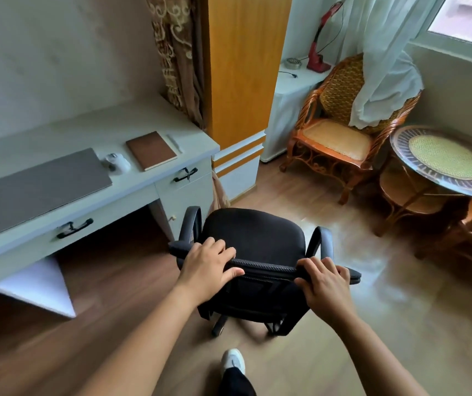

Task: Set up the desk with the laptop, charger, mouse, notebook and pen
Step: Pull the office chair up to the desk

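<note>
A closed grey laptop (40, 190) lies on the pale desk (91, 138) at the left. To its right sit a white mouse (117, 162), a brown notebook (151, 150) and a white pen (175, 142) near the desk's right edge. No charger shows. A black office chair (254, 238) stands on the floor to the right of the desk. My left hand (209, 267) and my right hand (322, 284) both grip the top of its backrest.
A yellow and white cabinet (243, 81) stands beside the desk. A wicker armchair (340, 132) and a round glass-topped table (446, 161) fill the right side. A red lamp (319, 44) sits on a white ledge. My shoe (232, 362) is on the wooden floor.
</note>
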